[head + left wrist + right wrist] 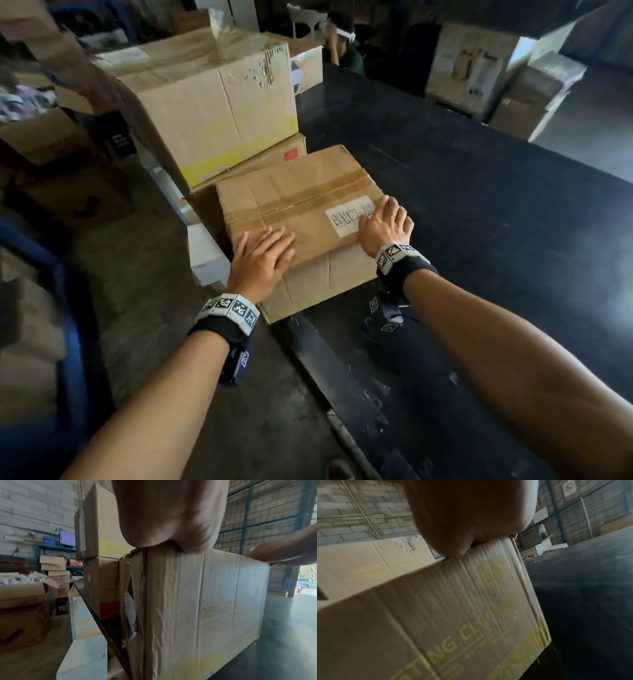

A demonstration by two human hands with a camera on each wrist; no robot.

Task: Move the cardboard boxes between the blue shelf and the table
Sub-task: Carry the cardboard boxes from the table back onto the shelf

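Observation:
A taped cardboard box point(301, 212) with a white label sits at the near left corner of the black table point(479, 212). My left hand point(263, 260) lies flat on its top near the front left corner, fingers straight. My right hand point(385, 228) rests flat on the top at the right edge, over the label. In the left wrist view my left hand point(169, 520) shows as a palm above the box's side point(197, 608). In the right wrist view my right hand point(471, 520) meets the top edge of the box point(453, 608) with its yellow print.
Behind it a larger box with a yellow band point(212, 102) sits on another box point(274, 161). More boxes point(61, 192) stand on the floor at left, beside a blue frame point(68, 308). Another person point(346, 48) is at the table's far end. The table's right side is bare.

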